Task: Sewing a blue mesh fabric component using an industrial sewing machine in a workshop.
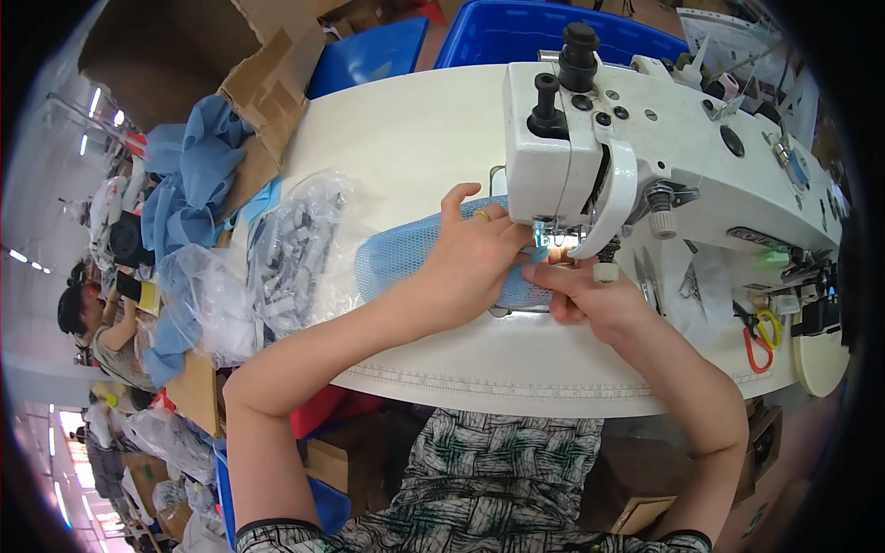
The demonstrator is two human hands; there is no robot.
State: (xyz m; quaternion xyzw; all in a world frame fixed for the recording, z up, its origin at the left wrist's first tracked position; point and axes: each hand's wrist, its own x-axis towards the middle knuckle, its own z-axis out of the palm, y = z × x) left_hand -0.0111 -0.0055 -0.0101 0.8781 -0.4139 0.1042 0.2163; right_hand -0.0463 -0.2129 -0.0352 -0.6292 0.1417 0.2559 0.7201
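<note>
A light blue mesh fabric piece (398, 251) lies on the white table beneath the needle area of a white sewing machine (636, 166). My left hand (472, 256) rests on the mesh left of the needle, fingertips gathered on it close to the presser foot, one finger sticking up and a ring on another. Just right of it, my right hand (595, 293) pinches the near edge of the mesh between thumb and fingers. A lamp lights the spot under the machine head. The fingertips nearest the needle are partly hidden.
On the left sits a clear plastic bag (300, 253) of small grey pieces, beside blue cloth (189, 175) and a cardboard box (263, 101). Tweezers (648, 276) and red-and-yellow-handled scissors (759, 339) lie at right. A blue bin (479, 32) stands behind; another person (101, 323) is far left.
</note>
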